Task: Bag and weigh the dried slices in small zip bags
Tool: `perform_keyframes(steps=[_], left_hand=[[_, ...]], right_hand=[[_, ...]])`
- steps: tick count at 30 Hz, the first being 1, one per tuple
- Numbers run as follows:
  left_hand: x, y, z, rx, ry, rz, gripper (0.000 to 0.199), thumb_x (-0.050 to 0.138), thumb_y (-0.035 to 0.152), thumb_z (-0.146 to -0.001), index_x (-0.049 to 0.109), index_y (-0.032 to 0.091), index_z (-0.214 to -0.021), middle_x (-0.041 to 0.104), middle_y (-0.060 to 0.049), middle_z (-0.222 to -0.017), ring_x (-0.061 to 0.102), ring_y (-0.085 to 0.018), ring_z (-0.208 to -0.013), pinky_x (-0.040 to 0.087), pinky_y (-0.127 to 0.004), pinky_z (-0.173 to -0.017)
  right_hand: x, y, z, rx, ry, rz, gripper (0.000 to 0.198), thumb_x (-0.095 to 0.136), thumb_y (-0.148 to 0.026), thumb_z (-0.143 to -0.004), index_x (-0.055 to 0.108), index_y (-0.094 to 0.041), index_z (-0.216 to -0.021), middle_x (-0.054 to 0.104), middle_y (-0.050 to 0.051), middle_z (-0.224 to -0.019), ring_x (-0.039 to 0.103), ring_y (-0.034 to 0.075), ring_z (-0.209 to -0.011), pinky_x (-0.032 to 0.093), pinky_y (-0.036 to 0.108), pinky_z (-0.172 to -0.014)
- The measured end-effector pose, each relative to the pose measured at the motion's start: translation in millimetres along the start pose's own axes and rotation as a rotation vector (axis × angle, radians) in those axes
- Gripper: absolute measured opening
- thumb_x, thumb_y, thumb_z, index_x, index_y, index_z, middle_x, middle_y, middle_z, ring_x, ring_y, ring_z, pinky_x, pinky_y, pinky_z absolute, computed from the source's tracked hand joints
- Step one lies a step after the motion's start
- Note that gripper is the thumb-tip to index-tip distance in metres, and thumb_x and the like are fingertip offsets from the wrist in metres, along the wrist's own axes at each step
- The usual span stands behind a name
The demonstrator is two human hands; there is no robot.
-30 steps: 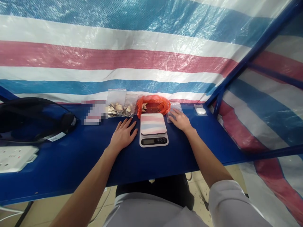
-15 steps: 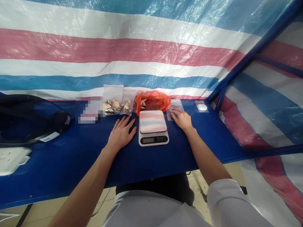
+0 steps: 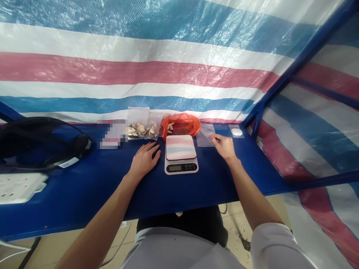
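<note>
My left hand (image 3: 145, 158) rests flat on the blue table with its fingers spread, just left of a white kitchen scale (image 3: 181, 164). The scale's glossy platform mirrors the striped sheet. On the other side, my right hand (image 3: 225, 146) has its fingers closed together at the right edge of a flat clear plastic bag (image 3: 204, 136). A small dark spot shows between those fingers; what they hold, if anything, is unclear. Behind the scale lies an open orange-red plastic bag (image 3: 193, 126) with pale dried pieces inside. Clear zip bags of pale dried slices (image 3: 141, 130) stand behind my left hand.
A white computer mouse-like oval (image 3: 236, 132) lies on clear plastic at the far right. To the left are a black strapped item (image 3: 81, 145) and a white power strip (image 3: 21, 188). Striped plastic sheeting (image 3: 157, 73) and a blue frame bar (image 3: 276, 82) enclose the table.
My right hand has slid right, from over the flat clear bag to its right edge. My left hand stays in place. The whole view has shifted slightly.
</note>
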State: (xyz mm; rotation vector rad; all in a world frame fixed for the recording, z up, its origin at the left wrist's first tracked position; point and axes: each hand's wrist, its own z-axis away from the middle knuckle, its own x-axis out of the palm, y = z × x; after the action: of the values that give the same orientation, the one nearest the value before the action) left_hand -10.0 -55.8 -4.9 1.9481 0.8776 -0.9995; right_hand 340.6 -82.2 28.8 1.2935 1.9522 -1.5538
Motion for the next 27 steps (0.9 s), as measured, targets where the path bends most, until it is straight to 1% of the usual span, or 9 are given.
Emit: perform_keyframes(steps=[3, 6, 10, 12, 15, 18, 21, 23, 27], left_hand=[[-6, 4, -2, -0.024, 0.041, 0.074, 0.044, 0.044, 0.042, -0.095, 0.075, 0.017, -0.115, 0.071, -0.014, -0.125, 0.067, -0.031, -0.117, 0.054, -0.044, -0.101], [-14, 14, -6, -0.023, 0.073, 0.19, 0.041, 0.046, 0.043, -0.094, 0.076, 0.018, -0.11, 0.074, -0.012, -0.119, 0.069, -0.029, -0.112, 0.057, -0.041, -0.094], [-22, 32, -17, -0.005, 0.068, 0.441, 0.041, 0.05, 0.046, -0.095, 0.074, 0.018, -0.112, 0.074, -0.011, -0.117, 0.069, -0.026, -0.11, 0.057, -0.035, -0.091], [-23, 42, -25, -0.02, 0.062, 0.557, 0.042, 0.053, 0.048, -0.094, 0.074, 0.017, -0.111, 0.075, -0.011, -0.115, 0.069, -0.026, -0.11, 0.055, -0.036, -0.096], [-21, 52, -40, -0.099, 0.005, 0.763, 0.049, 0.057, 0.056, -0.09, 0.074, 0.016, -0.112, 0.074, -0.013, -0.119, 0.068, -0.028, -0.112, 0.056, -0.038, -0.095], [-16, 57, -56, -0.18, -0.086, 0.995, 0.052, 0.065, 0.059, -0.085, 0.073, 0.017, -0.115, 0.072, -0.012, -0.124, 0.065, -0.03, -0.118, 0.056, -0.04, -0.097], [-13, 57, -69, -0.215, -0.181, 1.247, 0.049, 0.073, 0.053, -0.082, 0.072, 0.023, -0.121, 0.069, -0.009, -0.13, 0.062, -0.028, -0.125, 0.051, -0.04, -0.105], [-12, 55, -76, -0.237, -0.246, 1.369, 0.049, 0.076, 0.05, -0.079, 0.071, 0.026, -0.122, 0.066, -0.008, -0.136, 0.06, -0.029, -0.127, 0.051, -0.042, -0.105], [-11, 49, -83, -0.272, -0.377, 1.465, 0.048, 0.079, 0.041, -0.074, 0.072, 0.025, -0.119, 0.07, -0.009, -0.129, 0.062, -0.029, -0.123, 0.052, -0.043, -0.101]], right_hand=[[-18, -4, 3, -0.03, -0.04, -0.168, 0.031, 0.06, -0.045, -0.088, 0.08, -0.023, -0.095, 0.081, 0.005, -0.094, 0.075, 0.026, -0.089, 0.057, 0.036, -0.085], [-28, -13, 5, -0.053, -0.114, -0.351, 0.036, 0.063, -0.05, -0.085, 0.08, -0.02, -0.093, 0.08, 0.006, -0.094, 0.075, 0.027, -0.089, 0.058, 0.037, -0.082], [-25, -33, 6, -0.061, -0.225, -0.569, 0.037, 0.069, -0.054, -0.082, 0.081, -0.02, -0.091, 0.08, 0.005, -0.094, 0.075, 0.027, -0.09, 0.059, 0.038, -0.082], [-18, -44, 5, -0.064, -0.276, -0.66, 0.037, 0.072, -0.055, -0.079, 0.081, -0.021, -0.089, 0.08, 0.004, -0.092, 0.075, 0.026, -0.088, 0.06, 0.038, -0.08], [-4, -61, 1, -0.052, -0.339, -0.783, 0.036, 0.076, -0.055, -0.074, 0.081, -0.022, -0.086, 0.08, 0.003, -0.088, 0.074, 0.024, -0.081, 0.061, 0.037, -0.074], [9, -75, -4, -0.067, -0.365, -0.881, 0.031, 0.08, -0.052, -0.071, 0.081, -0.024, -0.084, 0.08, 0.003, -0.087, 0.074, 0.023, -0.081, 0.061, 0.037, -0.077], [18, -84, -7, -0.099, -0.389, -0.923, 0.03, 0.081, -0.052, -0.071, 0.081, -0.025, -0.083, 0.08, 0.002, -0.086, 0.075, 0.024, -0.082, 0.06, 0.039, -0.08], [22, -86, -9, -0.095, -0.418, -0.952, 0.031, 0.08, -0.053, -0.07, 0.081, -0.025, -0.084, 0.08, 0.002, -0.086, 0.075, 0.024, -0.08, 0.061, 0.039, -0.079], [30, -84, -12, -0.067, -0.404, -0.98, 0.032, 0.081, -0.054, -0.068, 0.081, -0.025, -0.082, 0.08, 0.002, -0.086, 0.074, 0.023, -0.079, 0.06, 0.037, -0.078]])
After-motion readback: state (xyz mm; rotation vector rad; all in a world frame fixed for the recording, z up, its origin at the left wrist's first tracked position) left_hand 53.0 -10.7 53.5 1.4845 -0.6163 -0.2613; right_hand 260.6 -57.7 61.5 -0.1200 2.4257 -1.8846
